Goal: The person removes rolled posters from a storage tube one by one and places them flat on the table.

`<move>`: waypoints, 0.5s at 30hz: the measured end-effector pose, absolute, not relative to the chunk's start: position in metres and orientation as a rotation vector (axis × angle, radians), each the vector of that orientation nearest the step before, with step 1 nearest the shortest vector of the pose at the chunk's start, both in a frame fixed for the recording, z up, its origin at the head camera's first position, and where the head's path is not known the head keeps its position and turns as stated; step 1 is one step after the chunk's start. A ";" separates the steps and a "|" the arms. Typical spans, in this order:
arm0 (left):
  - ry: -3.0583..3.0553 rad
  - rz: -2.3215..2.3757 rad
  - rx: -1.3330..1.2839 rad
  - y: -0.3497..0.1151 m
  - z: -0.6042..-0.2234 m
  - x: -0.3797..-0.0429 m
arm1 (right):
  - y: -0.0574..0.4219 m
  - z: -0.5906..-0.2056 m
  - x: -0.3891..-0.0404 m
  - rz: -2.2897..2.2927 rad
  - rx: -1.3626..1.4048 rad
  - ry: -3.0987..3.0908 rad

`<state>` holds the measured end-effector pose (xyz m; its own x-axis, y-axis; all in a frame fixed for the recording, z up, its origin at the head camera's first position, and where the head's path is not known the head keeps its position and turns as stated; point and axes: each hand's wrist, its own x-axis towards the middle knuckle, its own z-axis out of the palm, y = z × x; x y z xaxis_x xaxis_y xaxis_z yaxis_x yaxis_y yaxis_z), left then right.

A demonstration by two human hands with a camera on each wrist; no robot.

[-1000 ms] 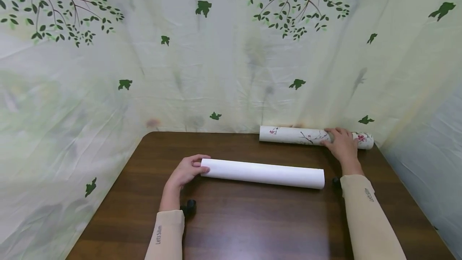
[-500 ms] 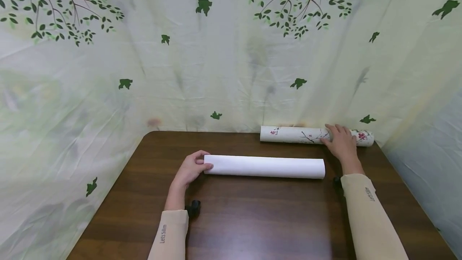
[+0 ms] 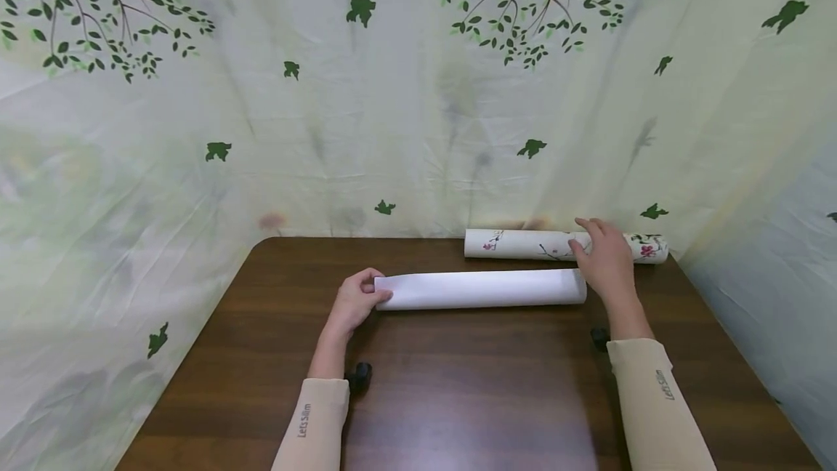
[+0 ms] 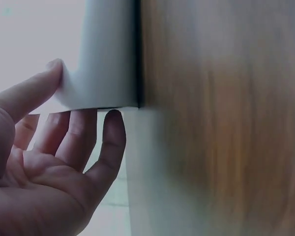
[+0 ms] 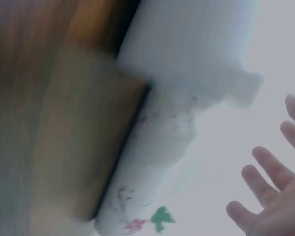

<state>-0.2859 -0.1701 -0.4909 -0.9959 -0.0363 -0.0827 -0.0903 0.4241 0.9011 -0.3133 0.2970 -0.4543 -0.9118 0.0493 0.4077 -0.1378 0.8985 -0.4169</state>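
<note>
A plain white paper roll point(image 3: 480, 289) lies across the far half of the brown table. My left hand point(image 3: 356, 302) grips its left end; in the left wrist view the thumb point(image 4: 49, 78) presses on the outside while the fingers reach in at the end edge. Behind it, along the table's back edge, rests a second white roll printed with pink blossoms and dark twigs point(image 3: 510, 244). My right hand point(image 3: 604, 256) is at the white roll's right end, in front of the blossom roll in the head view. Its fingers are spread and apart from both rolls in the right wrist view point(image 5: 280, 196).
A pale cloth backdrop point(image 3: 418, 115) printed with leaves and branches hangs behind and at both sides of the table point(image 3: 471, 391). A small black device point(image 3: 361, 376) sits at the left wrist and another point(image 3: 599, 339) at the right wrist.
The white roll has moved back towards the blossom roll with my left hand, and its right end has swung away from me. My right hand has come off the blossom roll, shifting slightly left.
</note>
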 end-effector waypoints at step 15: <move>2.626 1.798 -0.002 -0.126 -0.490 -0.279 | 0.197 -0.458 -0.270 0.857 -0.232 -2.736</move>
<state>-0.2794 -0.1263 -0.4897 -0.9991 -0.0246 0.0333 0.0221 0.3620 0.9319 -0.2705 0.1972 -0.4584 -0.9523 0.2289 0.2016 0.0730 0.8127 -0.5780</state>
